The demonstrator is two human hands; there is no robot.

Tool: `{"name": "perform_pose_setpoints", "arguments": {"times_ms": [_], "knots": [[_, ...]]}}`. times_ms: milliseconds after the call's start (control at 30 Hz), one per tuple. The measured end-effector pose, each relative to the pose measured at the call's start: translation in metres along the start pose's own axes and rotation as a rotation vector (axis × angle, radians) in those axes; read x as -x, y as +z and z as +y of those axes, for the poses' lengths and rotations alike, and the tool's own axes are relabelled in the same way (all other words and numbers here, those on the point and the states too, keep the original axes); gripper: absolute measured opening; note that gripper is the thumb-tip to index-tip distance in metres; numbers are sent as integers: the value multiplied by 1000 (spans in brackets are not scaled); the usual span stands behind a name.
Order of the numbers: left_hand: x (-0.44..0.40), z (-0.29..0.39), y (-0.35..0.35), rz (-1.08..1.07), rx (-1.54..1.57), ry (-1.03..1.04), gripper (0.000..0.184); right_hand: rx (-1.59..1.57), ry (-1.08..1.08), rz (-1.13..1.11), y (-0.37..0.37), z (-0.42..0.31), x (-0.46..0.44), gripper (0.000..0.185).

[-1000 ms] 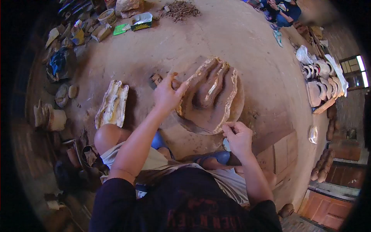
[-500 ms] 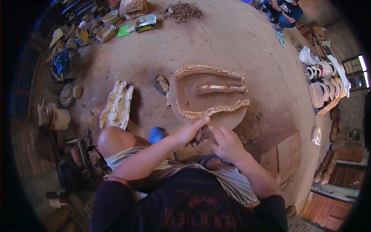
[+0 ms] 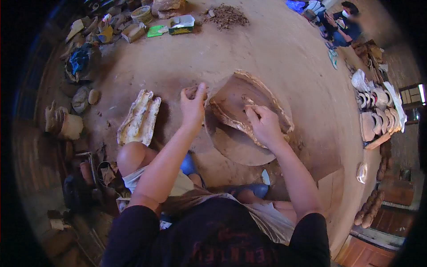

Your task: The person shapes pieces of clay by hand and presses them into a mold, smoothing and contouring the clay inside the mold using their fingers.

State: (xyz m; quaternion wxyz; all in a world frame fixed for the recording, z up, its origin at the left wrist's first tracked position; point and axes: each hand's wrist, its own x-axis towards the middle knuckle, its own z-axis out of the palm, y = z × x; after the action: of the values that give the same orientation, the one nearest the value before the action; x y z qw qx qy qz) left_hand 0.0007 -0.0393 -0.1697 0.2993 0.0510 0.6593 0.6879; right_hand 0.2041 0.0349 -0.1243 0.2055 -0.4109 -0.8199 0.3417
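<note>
A plaster mould [image 3: 231,119] with a rough whitish rim and a brown clay lining sits on a round board [image 3: 242,151] on the floor. Beside its left edge, my left hand [image 3: 193,109] is raised and closed around a lump of brown clay [image 3: 190,92]. My right hand [image 3: 265,126] reaches over the mould, thumb and fingers pinched together at the end of its inner ridge [image 3: 247,99]. Whatever lies between those fingertips is hidden. Another long whitish mould piece [image 3: 140,118] rests on the floor to the left, by my knee.
A knife-like blade [image 3: 265,177] lies near my foot. Crumbled clay [image 3: 227,17] is heaped at the back, near a box [image 3: 181,24] and a green tray [image 3: 155,30]. Curved clay pieces [image 3: 378,122] line the right side. Another person [image 3: 340,24] sits at back right.
My hands have come apart from the shared clay; the left moved up and left with a lump, the right forward over the mould. The mould and board have turned clockwise. The view shifted slightly.
</note>
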Motion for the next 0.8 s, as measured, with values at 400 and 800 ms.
{"name": "perform_pose_setpoints", "arguments": {"times_ms": [400, 800], "knots": [[-54, -59, 38, -10, -347, 110, 82, 289, -154, -134, 59, 23, -125, 27], [-75, -80, 49, -31, -293, 118, 83, 220, -55, -341, 50, 25, -116, 32]]}}
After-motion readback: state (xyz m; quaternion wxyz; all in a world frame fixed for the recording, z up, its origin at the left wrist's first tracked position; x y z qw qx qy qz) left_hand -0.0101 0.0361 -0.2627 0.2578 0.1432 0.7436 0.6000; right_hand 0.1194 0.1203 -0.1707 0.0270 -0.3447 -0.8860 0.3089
